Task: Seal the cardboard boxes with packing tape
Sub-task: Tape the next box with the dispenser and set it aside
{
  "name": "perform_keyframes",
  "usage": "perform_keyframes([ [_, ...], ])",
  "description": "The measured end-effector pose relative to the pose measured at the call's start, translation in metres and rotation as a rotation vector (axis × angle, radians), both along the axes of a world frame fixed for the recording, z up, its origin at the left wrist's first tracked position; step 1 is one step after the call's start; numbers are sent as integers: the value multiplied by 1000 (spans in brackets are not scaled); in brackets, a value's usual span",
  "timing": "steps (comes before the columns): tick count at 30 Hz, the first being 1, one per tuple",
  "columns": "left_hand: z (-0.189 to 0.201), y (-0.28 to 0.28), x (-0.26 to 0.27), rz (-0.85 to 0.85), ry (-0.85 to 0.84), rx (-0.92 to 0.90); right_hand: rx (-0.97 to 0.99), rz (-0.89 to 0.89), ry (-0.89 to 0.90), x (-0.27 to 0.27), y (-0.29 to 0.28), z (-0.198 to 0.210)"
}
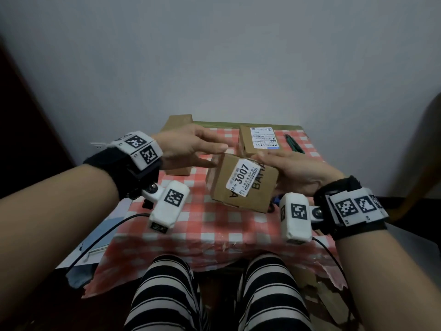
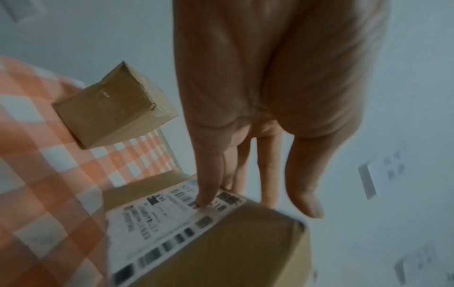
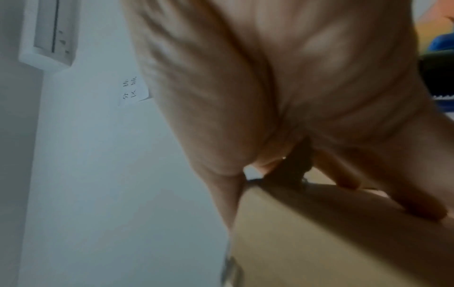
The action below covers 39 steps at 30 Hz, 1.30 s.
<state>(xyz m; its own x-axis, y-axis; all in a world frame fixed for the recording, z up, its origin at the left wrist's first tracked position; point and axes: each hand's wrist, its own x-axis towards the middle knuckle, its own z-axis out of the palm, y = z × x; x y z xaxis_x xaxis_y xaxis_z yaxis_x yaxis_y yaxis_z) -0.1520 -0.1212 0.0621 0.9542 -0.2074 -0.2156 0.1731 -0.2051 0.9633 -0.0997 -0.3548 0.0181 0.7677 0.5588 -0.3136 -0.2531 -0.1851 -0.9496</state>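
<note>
I hold a small cardboard box (image 1: 241,185) tilted in the air above the checked tablecloth (image 1: 205,225), near the middle of the table. My right hand (image 1: 298,173) presses flat against its right side, fingers straight, thumb along the top edge. My left hand (image 1: 188,146) reaches in from the left with fingers extended; in the left wrist view one fingertip (image 2: 205,200) touches the label, the others hang loose past the box's edge.

Behind this box a second labelled box (image 1: 259,139) stands close to the table's far edge, just beside the wall. A plain third box (image 1: 179,130) sits at the far left corner, behind my left hand. A dark pen-like tool (image 1: 294,144) lies by the right edge. The near strip of cloth in front of the held box is open.

The white sticker (image 1: 243,179) on the held box reads "3007", and black letters "BAHA" show beside it. The second box's shipping label is too small to read.
</note>
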Motion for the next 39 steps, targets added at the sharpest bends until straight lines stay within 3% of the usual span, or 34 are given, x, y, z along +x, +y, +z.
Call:
perform_keyframes([
  [4,-1,-1,3,201,38,-49,106,-25,-11,0,0,-2],
  [12,-9,1,7,321,147,-41,129,14,-210,-2,3,-10],
  [16,-18,5,9,266,167,167,54,99,-340,-2,10,-8],
  [18,-23,3,9,298,156,182,6,122,-370,-2,16,-10],
  [22,-32,4,14,417,91,136,-32,23,-266,4,15,-17],
  [26,-42,7,16,500,78,101,-271,-15,-206,10,11,-26],
  [28,-45,10,17,517,102,95,-197,-63,-129,12,11,-33],
  [33,-61,40,39,386,144,538,-222,-98,-233,18,8,-40],
  [39,-25,11,19,196,-20,720,-207,33,-400,19,21,-45],
])
